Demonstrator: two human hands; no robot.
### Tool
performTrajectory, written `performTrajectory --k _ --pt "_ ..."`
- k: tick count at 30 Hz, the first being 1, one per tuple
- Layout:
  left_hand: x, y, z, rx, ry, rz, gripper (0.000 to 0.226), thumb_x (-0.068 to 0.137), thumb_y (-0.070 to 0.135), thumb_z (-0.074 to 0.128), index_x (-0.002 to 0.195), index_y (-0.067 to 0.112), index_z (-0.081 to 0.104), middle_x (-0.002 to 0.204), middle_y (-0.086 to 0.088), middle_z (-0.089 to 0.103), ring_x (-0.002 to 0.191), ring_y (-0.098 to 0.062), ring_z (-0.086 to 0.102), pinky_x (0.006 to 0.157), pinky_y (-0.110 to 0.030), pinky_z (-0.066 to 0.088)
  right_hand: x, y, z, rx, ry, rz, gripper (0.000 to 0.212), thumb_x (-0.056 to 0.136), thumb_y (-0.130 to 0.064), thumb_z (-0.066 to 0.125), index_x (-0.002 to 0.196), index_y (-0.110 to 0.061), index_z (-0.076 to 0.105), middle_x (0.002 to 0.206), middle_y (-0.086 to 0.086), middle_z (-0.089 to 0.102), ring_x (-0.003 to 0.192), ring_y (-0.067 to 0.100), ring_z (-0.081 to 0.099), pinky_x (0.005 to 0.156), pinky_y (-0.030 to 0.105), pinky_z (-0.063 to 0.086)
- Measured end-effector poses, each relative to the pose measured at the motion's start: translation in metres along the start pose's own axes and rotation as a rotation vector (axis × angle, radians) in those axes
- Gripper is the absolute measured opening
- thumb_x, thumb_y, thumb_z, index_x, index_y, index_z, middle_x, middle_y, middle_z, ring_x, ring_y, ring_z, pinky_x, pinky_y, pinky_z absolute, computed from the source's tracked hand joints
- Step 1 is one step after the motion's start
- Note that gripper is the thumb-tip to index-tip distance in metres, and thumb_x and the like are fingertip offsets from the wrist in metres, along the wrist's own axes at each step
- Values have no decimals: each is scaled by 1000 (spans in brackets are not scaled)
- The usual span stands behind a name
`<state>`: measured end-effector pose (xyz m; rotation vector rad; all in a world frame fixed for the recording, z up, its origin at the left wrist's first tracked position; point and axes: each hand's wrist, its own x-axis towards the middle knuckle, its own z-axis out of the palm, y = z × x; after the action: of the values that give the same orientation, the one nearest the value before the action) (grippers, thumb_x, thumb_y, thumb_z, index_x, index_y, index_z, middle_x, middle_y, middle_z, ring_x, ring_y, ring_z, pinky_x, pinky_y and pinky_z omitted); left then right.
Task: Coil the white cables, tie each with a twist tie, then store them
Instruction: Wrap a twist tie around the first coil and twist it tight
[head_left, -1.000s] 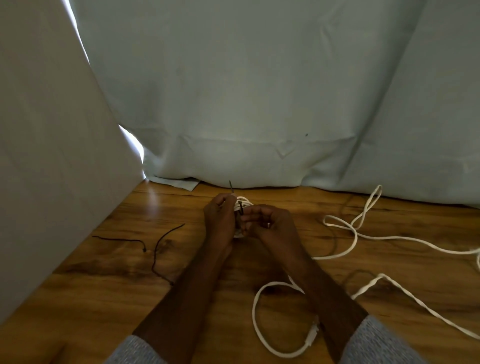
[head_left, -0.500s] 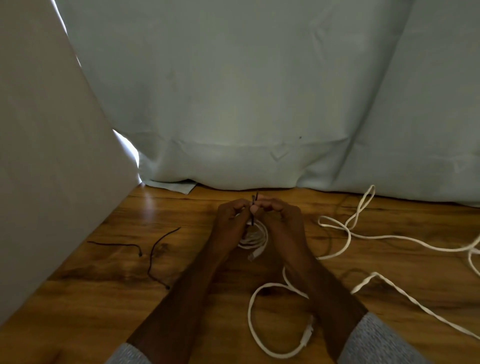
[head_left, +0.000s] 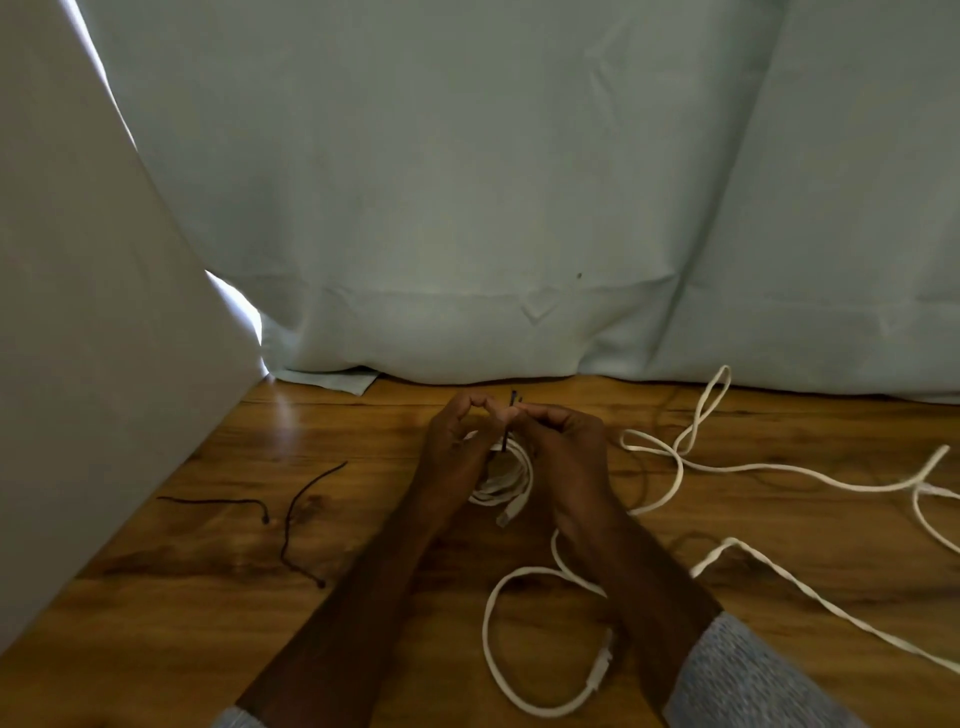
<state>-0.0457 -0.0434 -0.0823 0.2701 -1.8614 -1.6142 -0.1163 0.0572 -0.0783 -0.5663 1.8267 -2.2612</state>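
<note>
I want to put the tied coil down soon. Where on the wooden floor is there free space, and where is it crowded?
Bare wooden floor lies between the pale blue curtain and the two loose black twist ties, left of the left hand. Right of the right hand, the uncoiled white cables crowd the floor. The small white cable coil hangs between both hands.
</note>
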Motion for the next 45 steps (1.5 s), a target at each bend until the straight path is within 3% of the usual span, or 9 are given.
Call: performTrajectory --k 5,11,18,23,28,34,37,40,45 --pt "0 -1 -1 -18 -7 -53 11 90 19 71 79 23 71 69 -2 66 51 -17 54 42 -22 39 3 -3 -6 -10 -68 53 5 87 -10 75 86 -12 80 83 7 79 78 21 75 72 33 59" --pt "1 0 -5 -58 12 -49 11 91 14 68 86 18 77 73 -6 71 52 -15 57 45 -24 42 10 -4 -14 95 -257 125 16 91 -12 69 98 -2 78 94 19 77 86 28 73 87 41 56" --pt "-2 2 -4 -87 -16 -59 18 90 12 69 80 24 78 69 0 69 53 -20 53 45 -23 40 11 -3 -18 238 -143 228 14 82 8 70 90 -3 75 89 16 77 84 28 72 84 35 58" --pt "-2 3 -3 -75 -12 -37 18 89 9 69 80 22 77 72 3 70 61 -12 61 47 -22 43 12 -4 -20 214 -6 191 39 78 7 77 108 -12 61 89 16 75 78 25 73 70 36 57" --pt "-2 0 -2 -62 -23 -44 10 88 8 70 87 13 78 72 0 69 57 -11 58 47 -22 41 12 -4 -21 231 48 182 17 82 7 73 87 -8 69 75 9 73 66 19 69 58 25 55" --pt "-4 4 0 -65 -41 -56 8 89 9 69 90 5 77 70 -1 66 50 -7 52 43 -21 39 14 -4 -24 261 129 174 16 86 9 69 84 -7 69 75 8 72 68 16 69 60 20 55" --pt "-6 5 1 -87 -56 -71 8 89 7 69 90 4 76 70 -2 66 48 -5 52 43 -20 39 16 -4 -27 315 15 157 10 90 0 68 95 -8 71 86 11 74 79 21 71 72 28 59" --pt "-7 5 0 -107 -81 -78 9 90 6 67 88 4 76 70 -1 67 48 -5 53 43 -19 39 17 -5 -28 360 -194 94 21 88 -8 70 109 -5 71 93 14 74 85 24 72 79 34 58" --pt "-8 7 -3 -138 -91 -83 11 91 7 66 88 9 76 72 -4 69 47 -5 53 43 -20 39 17 -4 -27 215 -351 -1 25 83 2 69 92 -18 81 92 8 78 88 19 74 77 28 58"
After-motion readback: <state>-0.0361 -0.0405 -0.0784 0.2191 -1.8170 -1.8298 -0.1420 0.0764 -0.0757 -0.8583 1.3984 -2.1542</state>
